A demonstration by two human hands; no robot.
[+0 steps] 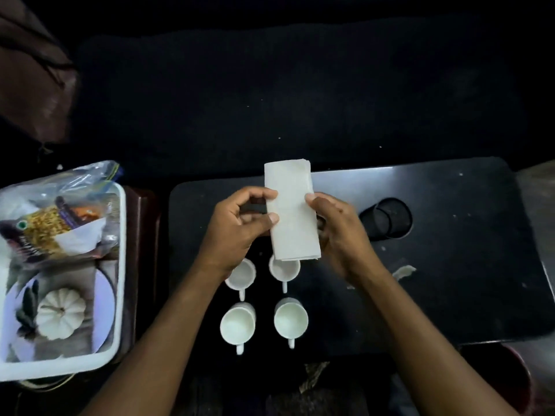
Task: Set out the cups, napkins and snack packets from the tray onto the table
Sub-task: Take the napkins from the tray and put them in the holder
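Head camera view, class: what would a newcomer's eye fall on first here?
First, the folded white napkins, held above the dark table between the left hand and the right hand. Next, four white cups in a square below them, and the tray of snack packets at the left.

A dim home room: low black table (450, 265) beside a brown cushion (33, 85).
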